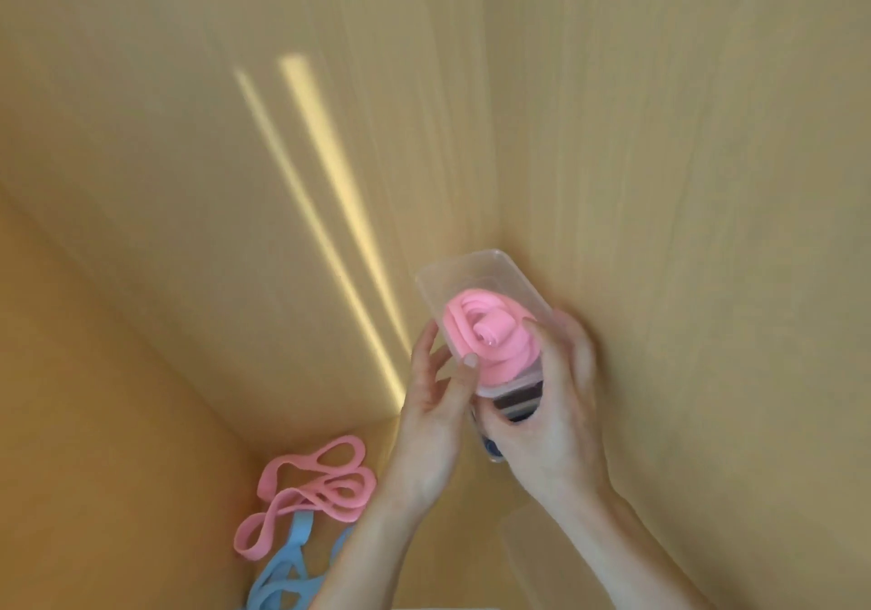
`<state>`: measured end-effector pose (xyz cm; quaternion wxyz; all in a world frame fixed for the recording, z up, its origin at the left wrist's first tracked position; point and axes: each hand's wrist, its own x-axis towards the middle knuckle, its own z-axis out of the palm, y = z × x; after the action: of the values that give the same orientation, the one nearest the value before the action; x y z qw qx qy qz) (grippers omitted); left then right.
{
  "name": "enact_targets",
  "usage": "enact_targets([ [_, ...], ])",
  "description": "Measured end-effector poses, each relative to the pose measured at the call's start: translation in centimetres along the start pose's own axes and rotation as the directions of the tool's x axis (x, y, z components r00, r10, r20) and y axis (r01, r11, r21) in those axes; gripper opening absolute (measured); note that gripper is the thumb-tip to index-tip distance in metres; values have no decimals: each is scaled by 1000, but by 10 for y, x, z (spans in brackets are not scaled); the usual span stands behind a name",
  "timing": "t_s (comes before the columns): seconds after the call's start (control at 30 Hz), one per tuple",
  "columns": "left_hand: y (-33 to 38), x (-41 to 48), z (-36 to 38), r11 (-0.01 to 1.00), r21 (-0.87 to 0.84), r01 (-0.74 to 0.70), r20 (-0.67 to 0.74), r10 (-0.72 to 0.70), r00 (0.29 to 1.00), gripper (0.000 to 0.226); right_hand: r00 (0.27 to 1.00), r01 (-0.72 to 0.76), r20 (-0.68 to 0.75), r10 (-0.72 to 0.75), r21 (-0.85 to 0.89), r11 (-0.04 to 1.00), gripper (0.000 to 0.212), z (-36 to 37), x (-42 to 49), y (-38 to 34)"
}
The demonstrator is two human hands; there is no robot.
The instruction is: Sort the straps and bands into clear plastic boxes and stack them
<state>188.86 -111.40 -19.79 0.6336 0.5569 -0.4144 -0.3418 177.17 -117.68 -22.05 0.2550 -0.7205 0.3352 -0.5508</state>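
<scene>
Home interior, wooden cabinet panels [660,138], sunlight streaks [325,175]

A clear box [476,279] sits between the two hands, the left hand [436,402] against its left wall and the right hand [558,397] wrapped round its right and near side. A coiled band [488,338] lies inside the box. Under the box, beneath the right hand, part of another box [516,404] shows. Down and to the left of the hands, a loose band [311,487] lies on the surface [165,373], and a second loose band [287,576] lies nearer still, partly under the first.
</scene>
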Motion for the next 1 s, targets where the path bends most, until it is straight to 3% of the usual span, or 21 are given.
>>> enact_targets([
  [0.23,-10,19,-10,986,145,-85,55,78,995,70,1000,-23,-14,21,-131,991,86,15,17,16],
  [0.53,-12,34,-10,986,130,-104,93,92,991,61,997,-24,63,49,-348,937,86,17,28,18],
  [0.7,-12,40,-7,983,145,-111,105,96,990,63,994,-9,97,44,-337,941,94,13,27,17],
  [0.83,-8,41,-8,980,169,-105,126,84,988,62,999,-15,29,25,-301,954,93,5,7,12],
  [1.0,-4,30,-12,976,209,-57,87,39,995,83,992,39,-112,-57,-156,987,58,-7,-32,0],
])
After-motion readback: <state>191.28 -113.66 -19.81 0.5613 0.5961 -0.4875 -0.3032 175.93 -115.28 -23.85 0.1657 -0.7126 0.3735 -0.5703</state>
